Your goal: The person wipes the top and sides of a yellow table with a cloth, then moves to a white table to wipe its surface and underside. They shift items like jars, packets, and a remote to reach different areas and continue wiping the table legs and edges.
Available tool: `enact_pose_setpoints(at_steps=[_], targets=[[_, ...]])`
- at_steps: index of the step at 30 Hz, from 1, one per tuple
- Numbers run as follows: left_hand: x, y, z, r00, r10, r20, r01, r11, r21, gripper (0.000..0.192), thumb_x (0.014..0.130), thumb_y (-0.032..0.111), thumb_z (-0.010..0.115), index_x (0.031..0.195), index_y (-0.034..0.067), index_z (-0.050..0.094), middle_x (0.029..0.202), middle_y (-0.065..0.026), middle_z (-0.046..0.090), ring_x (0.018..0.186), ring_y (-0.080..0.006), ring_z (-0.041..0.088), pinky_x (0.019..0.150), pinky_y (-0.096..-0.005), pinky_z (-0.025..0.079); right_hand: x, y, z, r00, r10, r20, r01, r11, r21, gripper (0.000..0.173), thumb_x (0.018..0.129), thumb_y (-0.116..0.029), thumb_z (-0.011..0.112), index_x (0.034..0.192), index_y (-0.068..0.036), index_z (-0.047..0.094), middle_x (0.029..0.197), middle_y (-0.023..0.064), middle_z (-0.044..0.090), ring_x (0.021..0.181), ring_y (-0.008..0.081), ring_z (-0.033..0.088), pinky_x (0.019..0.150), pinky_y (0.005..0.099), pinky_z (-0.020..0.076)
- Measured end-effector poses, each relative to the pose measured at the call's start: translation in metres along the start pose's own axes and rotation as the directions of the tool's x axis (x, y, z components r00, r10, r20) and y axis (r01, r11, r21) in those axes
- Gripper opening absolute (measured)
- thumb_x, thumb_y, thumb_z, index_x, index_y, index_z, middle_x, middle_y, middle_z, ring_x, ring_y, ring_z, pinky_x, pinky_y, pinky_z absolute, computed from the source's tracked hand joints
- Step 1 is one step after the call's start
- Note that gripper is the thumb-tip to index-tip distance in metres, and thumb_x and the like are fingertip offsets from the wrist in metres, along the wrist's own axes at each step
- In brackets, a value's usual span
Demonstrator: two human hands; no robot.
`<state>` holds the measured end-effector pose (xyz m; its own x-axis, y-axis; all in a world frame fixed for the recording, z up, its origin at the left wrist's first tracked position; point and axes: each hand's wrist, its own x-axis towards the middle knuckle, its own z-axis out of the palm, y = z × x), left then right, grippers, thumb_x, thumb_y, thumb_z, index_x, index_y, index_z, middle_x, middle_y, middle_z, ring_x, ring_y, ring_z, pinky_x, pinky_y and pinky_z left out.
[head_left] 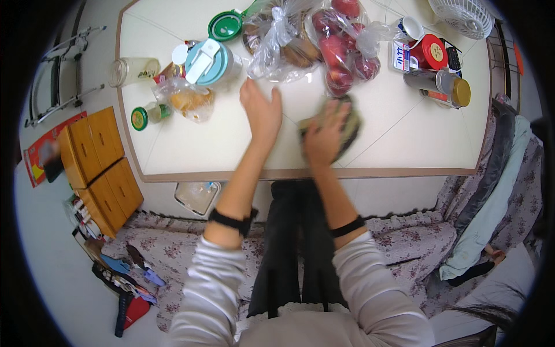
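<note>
My right hand (324,136) lies spread over a folded olive and dark cloth (353,128) and presses it on the white tabletop (403,139). Both hand and cloth are blurred. To its left, my left hand (262,112) holds nothing; its thumb stands apart from the fingers. Those fingertips reach the near edge of a knotted clear plastic bag (279,32) with brown food inside; whether they touch it I cannot tell. Beyond the cloth sits a clear bag of red apples (336,50), its lowest apple close to my right fingertips.
At left stand a blue-lidded container (212,63), a glass jar (136,71), a green-lidded jar (147,116) and a bagged orange item (190,102). At right lie a gold-capped jar (438,86), a red-lidded tub (429,52) and a white basket (464,17). A floral sofa (407,243) is below.
</note>
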<state>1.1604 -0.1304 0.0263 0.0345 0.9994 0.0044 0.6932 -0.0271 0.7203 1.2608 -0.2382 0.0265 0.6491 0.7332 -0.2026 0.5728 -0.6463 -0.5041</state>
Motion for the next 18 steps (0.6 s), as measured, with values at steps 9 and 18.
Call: enact_pose_setpoints(at_steps=[9, 18], targets=[[-0.081, 0.010, -0.056, 0.955, -0.291, -0.054, 0.267, 0.927, -0.265, 0.040, 0.091, 0.010, 0.059, 0.129, 0.001, 0.048, 0.130, -0.0167, 0.047, 0.117, -0.0295, 0.048, 0.098, -0.0388, 0.041, -0.003, 0.021, 0.014, 0.580, -0.678, 0.453, 0.365, 0.713, 0.599, 0.070, 0.080, -0.012, 0.063, 0.147, -0.022, 0.043, 0.127, 0.0172, 0.059, 0.113, 0.0386, 0.058, 0.098, 0.0456, 0.0471], [0.001, -0.132, -0.106, 0.865, -0.500, -0.038, 0.468, 0.832, -0.300, 0.099, 0.078, 0.016, 0.080, 0.151, -0.003, 0.015, 0.136, -0.0234, 0.041, 0.111, -0.0322, 0.055, 0.096, -0.0392, 0.049, 0.034, 0.148, -0.036, 0.846, 0.316, -0.430, -0.441, 0.867, -0.231, 0.057, 0.102, -0.035, 0.040, 0.151, -0.009, 0.034, 0.156, 0.0222, 0.028, 0.139, 0.0400, 0.035, 0.113, 0.0501, 0.0276]])
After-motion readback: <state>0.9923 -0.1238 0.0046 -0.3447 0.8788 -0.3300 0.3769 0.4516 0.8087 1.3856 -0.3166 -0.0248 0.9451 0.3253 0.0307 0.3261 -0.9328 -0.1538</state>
